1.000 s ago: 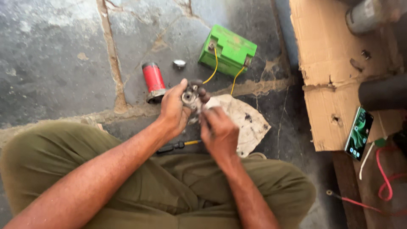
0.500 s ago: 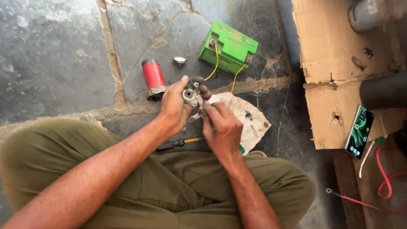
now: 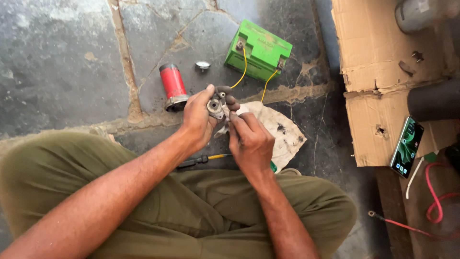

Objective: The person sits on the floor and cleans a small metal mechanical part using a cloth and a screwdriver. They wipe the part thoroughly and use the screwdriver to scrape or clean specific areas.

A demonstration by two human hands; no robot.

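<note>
Above lap, left hand (image 3: 197, 120) fingers closed round small metal part (image 3: 215, 106); right hand (image 3: 249, 141) fingers pinch it w/ stained rag (image 3: 278, 132) under

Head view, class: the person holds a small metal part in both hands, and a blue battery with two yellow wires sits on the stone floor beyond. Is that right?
Not quite. The head view shows the battery is green, not blue. The rest holds: both hands, left hand and right hand, hold the small metal part, and the two yellow wires are there.

Olive-green trousers (image 3: 201, 211) are worn; both forearms are left bare — no sleeves, gloves or rings are seen.
</note>
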